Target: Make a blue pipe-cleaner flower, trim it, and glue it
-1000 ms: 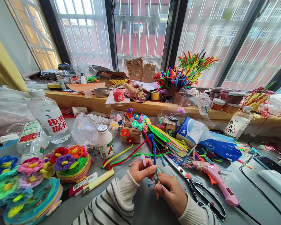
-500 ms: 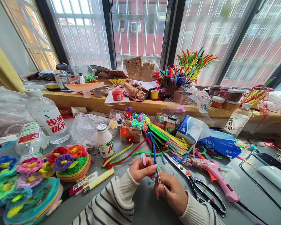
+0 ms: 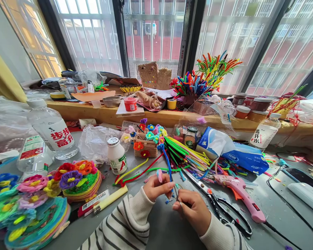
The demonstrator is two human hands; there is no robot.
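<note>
My left hand (image 3: 158,189) is closed in a pinch on a blue pipe cleaner (image 3: 169,163), which stands up from the fingers with a curled blue top. A pink piece (image 3: 160,175) shows at the same hand's fingers. My right hand (image 3: 194,208), also closed, grips a thin dark metal tool (image 3: 176,194); most of it is hidden by the fingers, so its kind is unclear. The tool's tip is close to the pipe cleaner's lower end. Small blue bits (image 3: 167,201) show below my left fingertips.
Large scissors (image 3: 221,208) and a pink glue gun (image 3: 241,194) lie to the right. Behind my hands are loose pipe cleaners (image 3: 182,152), a basket of flowers (image 3: 146,149) and a white bottle (image 3: 116,156). Fuzzy flower pieces (image 3: 33,208) and a yellow-handled cutter (image 3: 111,198) lie left.
My right hand has moved slightly right, drawing the metal tool a little away from my left fingers. The top of the blue pipe cleaner has tipped a little to the left.
</note>
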